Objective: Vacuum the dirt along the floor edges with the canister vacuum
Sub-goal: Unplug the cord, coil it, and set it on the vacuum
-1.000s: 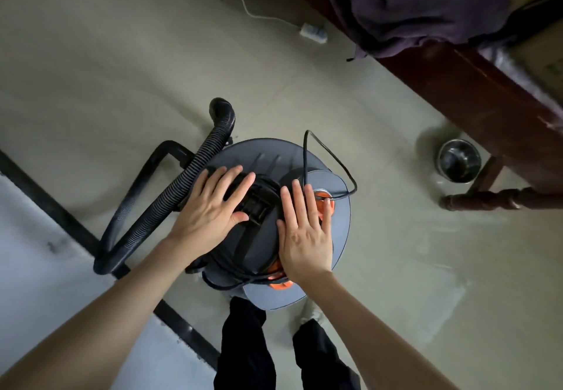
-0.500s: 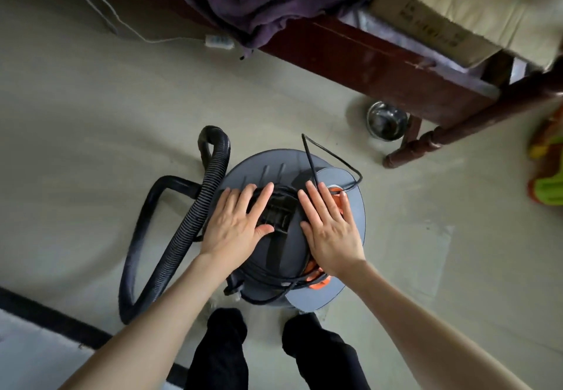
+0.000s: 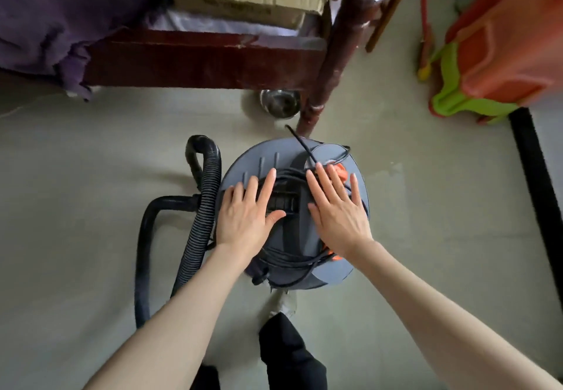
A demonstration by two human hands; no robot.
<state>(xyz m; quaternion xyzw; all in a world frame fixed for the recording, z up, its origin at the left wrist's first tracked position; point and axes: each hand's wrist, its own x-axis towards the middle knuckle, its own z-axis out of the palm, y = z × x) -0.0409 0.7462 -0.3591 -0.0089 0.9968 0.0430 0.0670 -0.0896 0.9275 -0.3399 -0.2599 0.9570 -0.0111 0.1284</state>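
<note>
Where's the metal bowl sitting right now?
In the head view the metal bowl sits on the floor just beyond the canister vacuum, tucked under the wooden frame beside its turned leg.

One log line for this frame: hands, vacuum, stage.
left hand flat on vacuum lid | right hand flat on lid | cord wrapped | hose unheld | stage: pre-vacuuming

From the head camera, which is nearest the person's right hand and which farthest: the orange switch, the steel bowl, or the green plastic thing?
From the right hand:
1. Orange switch, at its fingertips on the vacuum lid.
2. Steel bowl, ahead, under the wooden frame.
3. Green plastic thing, far right.
</note>
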